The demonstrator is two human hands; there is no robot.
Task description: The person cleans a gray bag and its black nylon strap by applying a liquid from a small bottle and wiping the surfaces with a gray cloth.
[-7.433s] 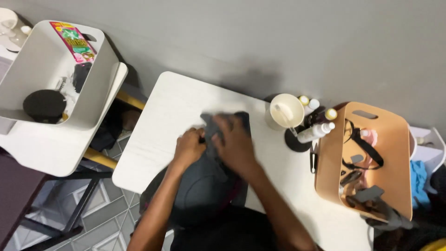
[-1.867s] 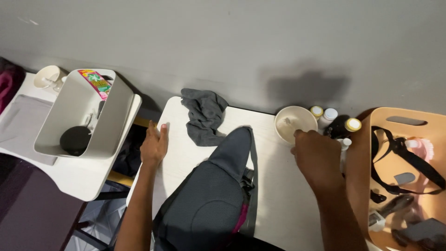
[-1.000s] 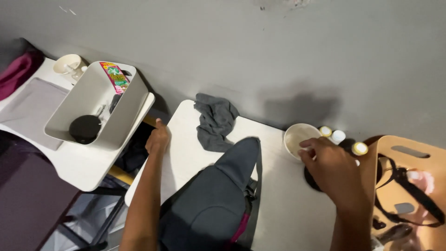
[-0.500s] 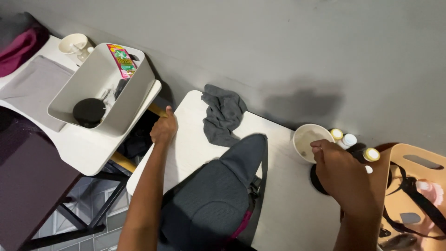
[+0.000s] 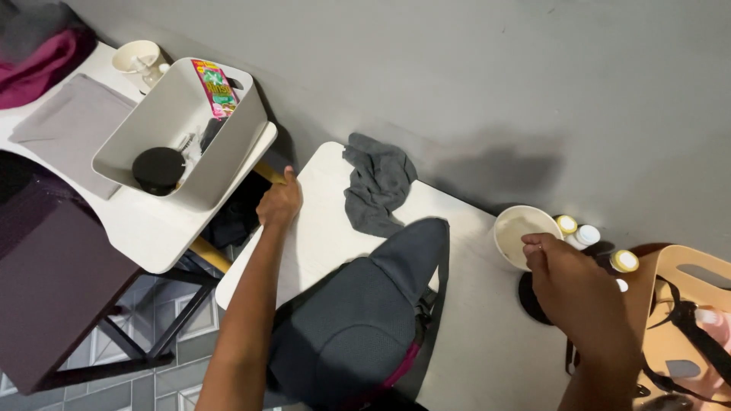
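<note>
Both hands were bunched on the grey cloth [image 5: 378, 183] over the dark backpack [image 5: 358, 327] at first. Since then the left hand [image 5: 279, 204] slid out to the table's left edge, and the right hand [image 5: 567, 278] went over to the cream cup [image 5: 521, 232], fingertips seemingly pinching at its rim.

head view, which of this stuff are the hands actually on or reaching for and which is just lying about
In hand:
- right hand at the rim of the cream cup
- left hand gripping the white table edge

Lying about:
- grey backpack
- crumpled grey cloth
- small yellow-capped bottles
- white bin
- tan basket
</note>
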